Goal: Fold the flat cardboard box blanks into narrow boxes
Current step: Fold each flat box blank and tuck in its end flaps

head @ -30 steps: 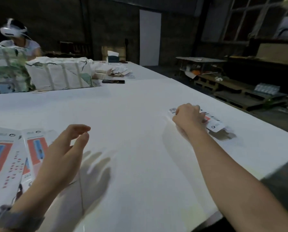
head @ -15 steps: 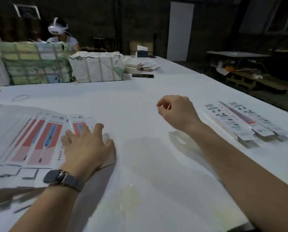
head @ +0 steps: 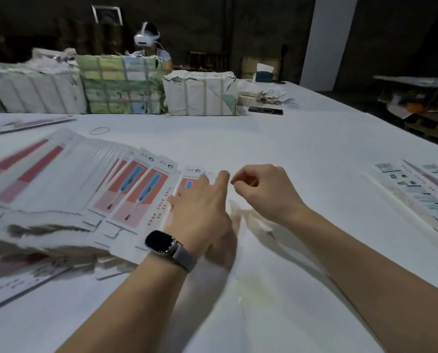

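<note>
Arms reach out from the bottom over the white counter (head: 276,301). The left hand (head: 200,207), with a watch (head: 162,242) on its wrist, lies with straight fingers on the nearest flat box blank (head: 187,184), likely to slide it off the pile. The right hand (head: 263,192) hangs just beside it, above the counter, with its fingers curled in and nothing in them, maybe ready to help lift the blank. The flat blanks (head: 85,189) are spread out like a fan on the left, so that each one is easy to pick. Far to the right lie folded narrow boxes (head: 414,189), put well apart from the pile so they do not get mixed. Farther back sit wrapped bundles (head: 121,85), a phone (head: 265,110) and a rubber band (head: 99,130). Behind the bundles a person with a white headset (head: 146,39) sits.
</note>
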Tool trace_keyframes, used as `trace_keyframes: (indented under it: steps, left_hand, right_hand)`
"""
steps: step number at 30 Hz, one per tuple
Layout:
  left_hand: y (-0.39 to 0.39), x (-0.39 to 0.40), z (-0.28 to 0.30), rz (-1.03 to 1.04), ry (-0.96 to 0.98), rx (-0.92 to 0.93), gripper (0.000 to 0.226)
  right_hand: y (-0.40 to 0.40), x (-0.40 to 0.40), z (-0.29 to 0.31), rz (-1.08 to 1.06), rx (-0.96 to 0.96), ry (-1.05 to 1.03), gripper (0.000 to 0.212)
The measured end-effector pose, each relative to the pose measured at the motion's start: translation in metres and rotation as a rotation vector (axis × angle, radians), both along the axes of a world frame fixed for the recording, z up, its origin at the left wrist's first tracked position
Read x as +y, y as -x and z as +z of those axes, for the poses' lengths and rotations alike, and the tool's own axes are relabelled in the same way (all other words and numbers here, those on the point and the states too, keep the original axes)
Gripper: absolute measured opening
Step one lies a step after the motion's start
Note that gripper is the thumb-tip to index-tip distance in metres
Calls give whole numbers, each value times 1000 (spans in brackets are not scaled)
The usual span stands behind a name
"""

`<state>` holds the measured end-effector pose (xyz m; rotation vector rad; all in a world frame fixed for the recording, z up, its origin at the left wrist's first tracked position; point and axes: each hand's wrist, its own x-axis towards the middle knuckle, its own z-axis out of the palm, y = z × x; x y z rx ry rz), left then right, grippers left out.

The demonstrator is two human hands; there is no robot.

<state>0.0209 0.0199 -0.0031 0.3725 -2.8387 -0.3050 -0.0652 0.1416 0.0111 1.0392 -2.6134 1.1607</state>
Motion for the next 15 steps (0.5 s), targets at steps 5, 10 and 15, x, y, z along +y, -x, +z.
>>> trace_keyframes:
  steps: [5,10,15]
  left_hand:
    - [-1,8,11,-83,1,270,63]
    - [-4,12,31,-247,-648,673,80]
    - [-4,13,31,-293,-1311,382,74]
  right_hand:
    - [9,6,-1,-3,-42,216,15]
    - [19,15,7,7,-208,498,33]
    - [17,22,10,144,-166,517,43]
